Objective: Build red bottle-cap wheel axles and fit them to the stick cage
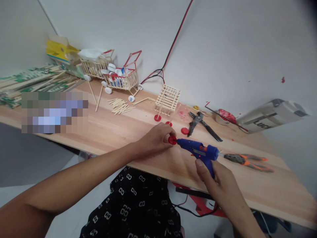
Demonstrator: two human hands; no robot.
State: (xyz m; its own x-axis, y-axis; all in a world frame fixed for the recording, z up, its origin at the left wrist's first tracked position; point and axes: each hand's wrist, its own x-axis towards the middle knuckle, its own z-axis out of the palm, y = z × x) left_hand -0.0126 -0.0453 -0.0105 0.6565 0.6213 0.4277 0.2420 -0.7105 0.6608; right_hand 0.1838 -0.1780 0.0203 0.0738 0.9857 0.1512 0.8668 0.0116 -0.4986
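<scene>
My left hand (159, 137) pinches a red bottle cap (171, 140) just above the wooden table. In my right hand (219, 180) is a blue hot glue gun (196, 148), gripped by its handle, a small red light showing on its side. The gun's nozzle points left and meets the cap, or nearly so; I cannot tell if they touch. Behind my left hand stands a small basket frame of wooden sticks (168, 99), with a red cap (157, 118) at the foot of one stick and another red cap (168, 124) beside it. A loose red cap (184, 131) lies to the right.
Pliers with orange handles (247, 161) and black cutting pliers (201, 124) lie to the right, near a red-stained cup (226, 116) and a grey-white packet (269, 115). Cut sticks (121, 105), a stick cart full of caps (121, 79) and packaged skewers (32, 82) occupy the left.
</scene>
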